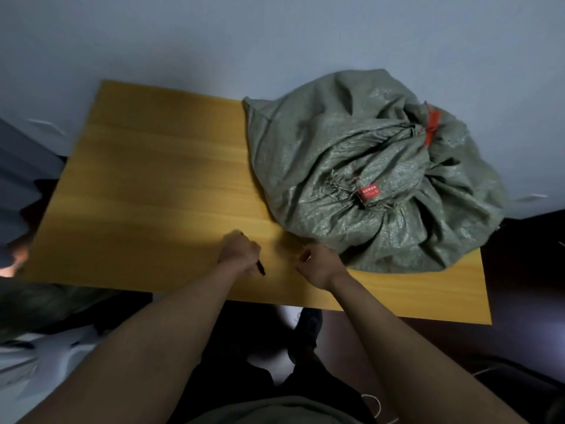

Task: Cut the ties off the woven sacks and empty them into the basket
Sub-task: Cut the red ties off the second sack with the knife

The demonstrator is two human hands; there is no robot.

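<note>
Two bare forearms reach over a yellow wooden tabletop (153, 179). The left hand (240, 252) has its fingers curled round a thin dark tool (260, 267). The right hand (318, 264) is loosely curled, holding nothing visible. Grey-green sacks (351, 148) lie bunched on the tabletop's right side, with a red tie (431, 123) and a red label (368, 191) whose writing is unreadable.

2 grey-green woven sacks (351, 166) lie bunched together on the surface's right half, necks closed by a red tie (432, 123) and a red tag (368, 191).
</note>
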